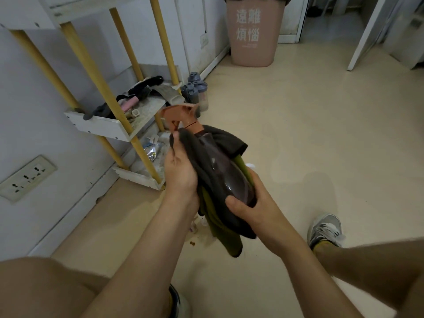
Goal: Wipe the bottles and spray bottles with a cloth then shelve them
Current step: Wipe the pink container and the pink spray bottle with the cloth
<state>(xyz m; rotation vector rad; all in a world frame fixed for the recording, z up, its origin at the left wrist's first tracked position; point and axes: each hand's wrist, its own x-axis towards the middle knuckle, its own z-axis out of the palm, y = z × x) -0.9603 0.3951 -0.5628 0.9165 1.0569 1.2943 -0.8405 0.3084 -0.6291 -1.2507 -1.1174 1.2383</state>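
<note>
Grips smooth, dark-translucent spray bottle (pixel 227 180) by base with right hand (pixel 254 203), above floor (pixel 321 134). Clasps soft grey-olive cloth (pixel 202 157) round its side with curled left hand (pixel 181 171). Beyond, grey-capped bottles (pixel 195 90) at far corner of shelf (pixel 101 127).

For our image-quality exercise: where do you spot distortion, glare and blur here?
Head view: wide-angle distortion tilts the white shelf rack with yellow posts; glare glints on the dark translucent spray bottle with orange trigger; the grey-capped floor bottles look soft.

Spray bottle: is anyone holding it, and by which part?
The right hand grips the spray bottle by its base; the left hand holds the dark cloth against its side near the neck.
</note>
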